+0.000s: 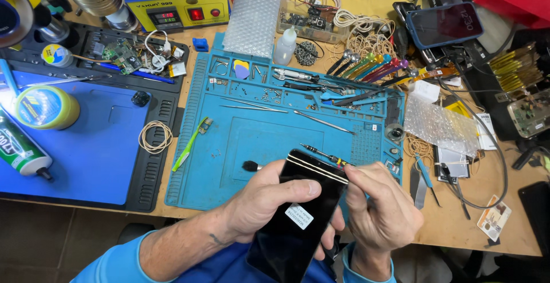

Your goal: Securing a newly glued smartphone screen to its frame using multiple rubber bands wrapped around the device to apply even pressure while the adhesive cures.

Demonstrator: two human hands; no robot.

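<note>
Both hands on the black phone (pixel 298 214), held tilted above the near table (pixel 458 231) edge. Left hand (pixel 260 203) wrapped around its left side, thumb across the back. Right hand (pixel 378 211) closed on the right edge, fingertips pinching the top corner. Just past it: small screwdriver (pixel 323 157) on the blue mat (pixel 252 140), green toothbrush (pixel 192 142) left of that. Farther back, tweezers (pixel 323 122), bubble wrap (pixel 255 14).

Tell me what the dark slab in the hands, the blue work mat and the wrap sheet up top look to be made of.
Dark slab: probably glass, glossy black with reflections, a white sticker on it. Blue work mat: likely silicone or rubber, matte, with moulded ridges and compartments. Wrap sheet: clear plastic bubble wrap, showing rows of small bubbles.
</note>
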